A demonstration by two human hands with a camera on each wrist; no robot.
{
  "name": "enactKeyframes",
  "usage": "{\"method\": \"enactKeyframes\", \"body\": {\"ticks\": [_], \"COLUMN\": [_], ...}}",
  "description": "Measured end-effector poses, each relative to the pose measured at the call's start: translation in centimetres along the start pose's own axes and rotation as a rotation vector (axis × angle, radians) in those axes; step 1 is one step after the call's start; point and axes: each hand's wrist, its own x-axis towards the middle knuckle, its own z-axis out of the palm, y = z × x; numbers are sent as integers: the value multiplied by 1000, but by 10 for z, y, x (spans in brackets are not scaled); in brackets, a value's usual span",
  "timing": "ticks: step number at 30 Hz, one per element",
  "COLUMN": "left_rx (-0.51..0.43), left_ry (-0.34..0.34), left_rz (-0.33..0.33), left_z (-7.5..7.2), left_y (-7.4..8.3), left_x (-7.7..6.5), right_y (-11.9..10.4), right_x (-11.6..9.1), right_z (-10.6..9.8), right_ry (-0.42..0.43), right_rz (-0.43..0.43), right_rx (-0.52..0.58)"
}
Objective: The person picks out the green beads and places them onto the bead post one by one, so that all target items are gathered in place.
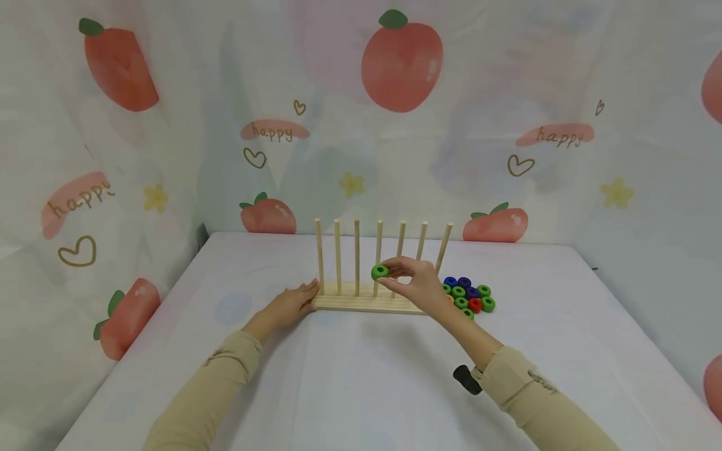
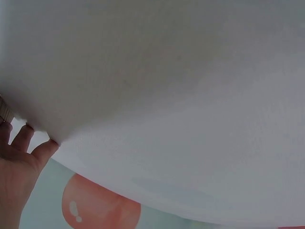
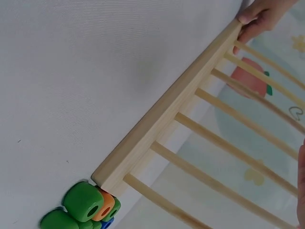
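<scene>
A wooden rack with a row of upright pegs on a long base (image 1: pixel 366 304) stands on the table. My left hand (image 1: pixel 292 304) is at its left end, fingertips against the wood; in the left wrist view other fingertips (image 2: pixel 52 143) rest on the tablecloth. With thumb and fingers my right hand (image 1: pixel 420 285) pinches a green bead (image 1: pixel 380 272) with a hole through it. In the head view this bead overlaps the middle peg (image 1: pixel 379 241), below its tip. The right wrist view shows only a sliver of that hand (image 3: pixel 301 186), the bead outside it.
Loose beads lie by the rack's right end: several green, plus a red bead (image 1: pixel 474 305), a blue bead (image 1: pixel 449 282), purple ones and an orange bead (image 3: pixel 106 204), partly hidden behind my right hand. A black object (image 1: pixel 467 379) shows by my right cuff. Printed cloth walls surround the table.
</scene>
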Motion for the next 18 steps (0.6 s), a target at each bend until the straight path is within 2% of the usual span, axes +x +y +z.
{"method": "enactKeyframes", "body": {"ticks": [9,18], "left_rx": [16,-6], "left_ry": [35,19], "left_rz": [1,8], "left_z": [-1,0], "left_y": [0,3], "left_x": [-2,0], "right_y": [-8,-19], "right_x": [14,25], "right_z": [7,8], "right_ry": [-10,-45], "right_rz": [-20,-43], "right_rx": [-5,25]}}
